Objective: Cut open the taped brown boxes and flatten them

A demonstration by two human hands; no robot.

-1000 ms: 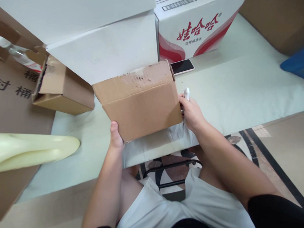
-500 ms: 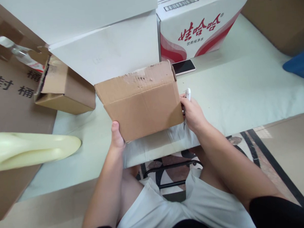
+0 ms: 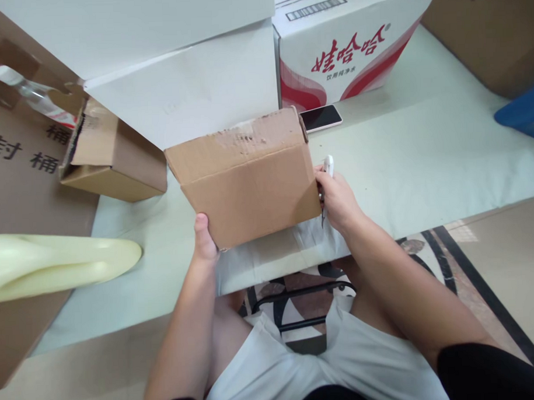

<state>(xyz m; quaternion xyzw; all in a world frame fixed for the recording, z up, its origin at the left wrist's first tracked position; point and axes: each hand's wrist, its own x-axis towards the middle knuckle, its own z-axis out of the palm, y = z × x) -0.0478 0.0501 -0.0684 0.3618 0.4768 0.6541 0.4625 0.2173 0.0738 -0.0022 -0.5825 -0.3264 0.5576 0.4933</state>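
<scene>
A brown cardboard box (image 3: 253, 192) is held tilted over the near edge of the table, its scuffed side facing up. My left hand (image 3: 204, 237) grips its lower left corner, thumb on the front face and the other fingers hidden behind. At the right side of the box, my right hand (image 3: 335, 192) is closed around a utility knife (image 3: 328, 164) with a white handle. The knife's blade points down towards me, below the fingers. Those fingers are close against the box's right edge; whether they press on it I cannot tell.
Behind the box stand a white carton (image 3: 219, 79) and a red-and-white water carton (image 3: 341, 57), with a phone (image 3: 321, 117) in front. To the left are an open small box (image 3: 120, 149), a plastic bottle (image 3: 40, 97) and a pale yellow object (image 3: 68, 262). Something blue (image 3: 522, 114) lies right.
Almost nothing differs. The whole view has shifted very slightly, while both hands keep their hold on the box and the knife.
</scene>
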